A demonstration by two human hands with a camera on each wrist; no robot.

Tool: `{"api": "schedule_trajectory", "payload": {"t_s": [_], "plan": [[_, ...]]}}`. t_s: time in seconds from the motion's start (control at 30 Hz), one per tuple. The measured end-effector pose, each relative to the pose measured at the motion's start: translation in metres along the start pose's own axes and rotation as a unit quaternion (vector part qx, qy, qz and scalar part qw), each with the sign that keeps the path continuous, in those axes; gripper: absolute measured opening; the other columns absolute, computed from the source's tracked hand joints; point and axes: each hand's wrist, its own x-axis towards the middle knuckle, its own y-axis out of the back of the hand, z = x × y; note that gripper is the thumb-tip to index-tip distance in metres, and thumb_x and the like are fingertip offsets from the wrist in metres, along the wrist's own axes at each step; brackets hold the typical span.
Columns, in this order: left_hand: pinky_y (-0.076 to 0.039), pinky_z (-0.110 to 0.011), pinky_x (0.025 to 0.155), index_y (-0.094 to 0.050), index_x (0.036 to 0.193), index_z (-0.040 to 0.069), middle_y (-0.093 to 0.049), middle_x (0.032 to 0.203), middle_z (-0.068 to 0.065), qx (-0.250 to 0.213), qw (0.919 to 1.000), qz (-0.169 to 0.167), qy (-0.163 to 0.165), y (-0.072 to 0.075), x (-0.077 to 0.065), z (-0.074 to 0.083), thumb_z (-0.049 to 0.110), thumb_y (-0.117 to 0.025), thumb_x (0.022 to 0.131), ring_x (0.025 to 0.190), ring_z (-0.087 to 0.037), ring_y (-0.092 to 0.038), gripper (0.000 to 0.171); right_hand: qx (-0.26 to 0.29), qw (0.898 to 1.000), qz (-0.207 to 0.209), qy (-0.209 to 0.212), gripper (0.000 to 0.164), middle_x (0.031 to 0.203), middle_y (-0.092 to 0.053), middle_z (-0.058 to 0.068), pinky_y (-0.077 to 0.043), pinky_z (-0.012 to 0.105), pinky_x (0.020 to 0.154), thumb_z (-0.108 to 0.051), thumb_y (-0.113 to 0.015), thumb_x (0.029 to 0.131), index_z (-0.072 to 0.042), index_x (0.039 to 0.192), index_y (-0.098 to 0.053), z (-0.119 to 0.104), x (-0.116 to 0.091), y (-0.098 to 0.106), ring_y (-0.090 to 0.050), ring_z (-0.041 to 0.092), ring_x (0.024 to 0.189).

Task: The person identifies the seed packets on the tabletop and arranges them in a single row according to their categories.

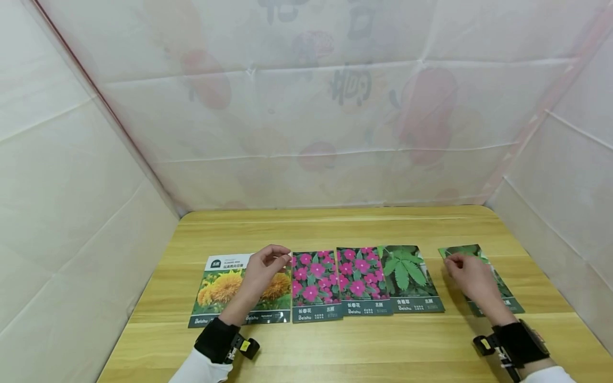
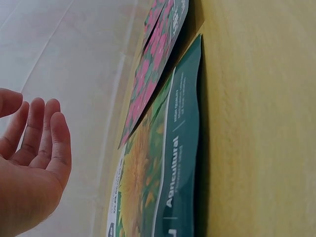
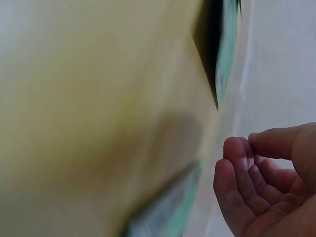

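Observation:
A seed packet with yellow flowers (image 1: 222,290) lies at the left of a row on the table. My left hand (image 1: 261,274) is over its right part; the left wrist view shows the fingers (image 2: 60,143) loosely bent and holding nothing. Beside it lie two pink-flower seed packets (image 1: 313,282) (image 1: 361,279) and a green-leaf seed packet (image 1: 407,271). Farther right, another green-leaf packet (image 1: 508,298) lies turned at an angle, partly hidden under my right hand (image 1: 474,279). In the right wrist view, the right thumb and fingers (image 3: 229,192) are curled close together, with nothing visible between them.
The wooden table (image 1: 359,351) has rounded far corners. Pale fabric walls (image 1: 306,127) with faded red prints rise behind it and at both sides. A black strap with a small camera (image 1: 222,343) sits on each wrist.

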Motion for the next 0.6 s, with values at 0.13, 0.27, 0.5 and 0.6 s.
{"api": "schedule_trajectory", "payload": {"t_s": [0.13,0.27,0.5,0.6], "plan": [[-0.06,-0.037,0.095,-0.065,0.131,0.008,-0.066,0.121,-0.009,0.0,0.9999,-0.002,-0.012,0.003,-0.001,0.003,0.045,-0.068,0.1,0.11,-0.024,-0.066,0.048,-0.026,1.0,0.017,-0.004,0.052,0.091,-0.067,0.005,-0.031,0.032,0.059,-0.047,-0.04,0.112,-0.004,0.12,-0.068,0.041,0.012,0.002,-0.052,0.017,0.068],[-0.06,-0.036,0.097,-0.064,0.131,0.01,-0.065,0.123,-0.009,-0.001,1.0,0.001,-0.001,0.007,0.002,-0.007,0.048,-0.069,0.099,0.111,-0.023,-0.066,0.05,-0.022,0.999,0.005,-0.024,0.048,0.088,-0.067,0.011,-0.035,0.033,0.057,-0.039,-0.047,0.112,0.003,0.116,-0.068,0.037,0.009,0.028,-0.054,0.02,0.068],[-0.06,-0.037,0.097,-0.063,0.132,0.008,-0.064,0.125,-0.012,-0.012,0.9999,-0.007,-0.009,0.01,0.004,-0.011,0.029,-0.066,0.104,0.112,-0.024,-0.065,0.035,-0.06,0.998,-0.002,-0.03,0.063,0.084,-0.066,0.02,-0.037,0.033,0.054,-0.043,-0.056,0.108,0.019,0.12,-0.062,0.014,-0.011,0.061,-0.056,0.026,0.064],[-0.06,-0.037,0.097,-0.062,0.134,0.005,-0.064,0.125,-0.013,-0.015,0.9998,-0.008,-0.01,0.01,0.004,-0.012,0.028,-0.065,0.104,0.112,-0.024,-0.065,0.038,-0.082,0.997,-0.003,-0.018,0.069,0.07,-0.058,0.016,-0.03,0.031,0.049,-0.046,-0.058,0.106,0.022,0.11,-0.062,0.014,-0.015,0.062,-0.05,0.025,0.056]]}}
